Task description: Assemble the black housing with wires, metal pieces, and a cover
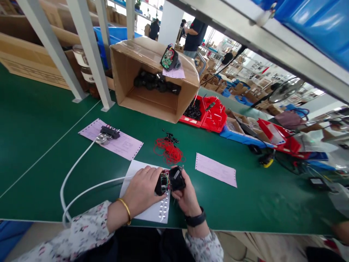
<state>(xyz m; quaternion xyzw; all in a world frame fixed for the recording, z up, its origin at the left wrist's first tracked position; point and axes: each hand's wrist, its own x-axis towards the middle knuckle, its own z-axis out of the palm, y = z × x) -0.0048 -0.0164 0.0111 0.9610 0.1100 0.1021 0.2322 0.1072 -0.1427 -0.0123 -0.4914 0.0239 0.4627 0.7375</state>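
My left hand (143,189) is closed around a black housing (161,183) with a small circuit board and coloured wires showing inside. My right hand (185,194) grips a black cover part (177,177) held right against that housing. Both hands hover over a white sheet (152,214) with rows of small round stickers near the table's front edge. A heap of thin red wires (169,151) with small black parts (170,137) lies just beyond the hands.
An open cardboard box (152,78) on its side holds black parts, with one assembled unit (169,58) on top. Pink papers (216,169) lie left and right. A white hose (73,174) curls at left. Red and blue bins (207,112) line the right. People stand far back.
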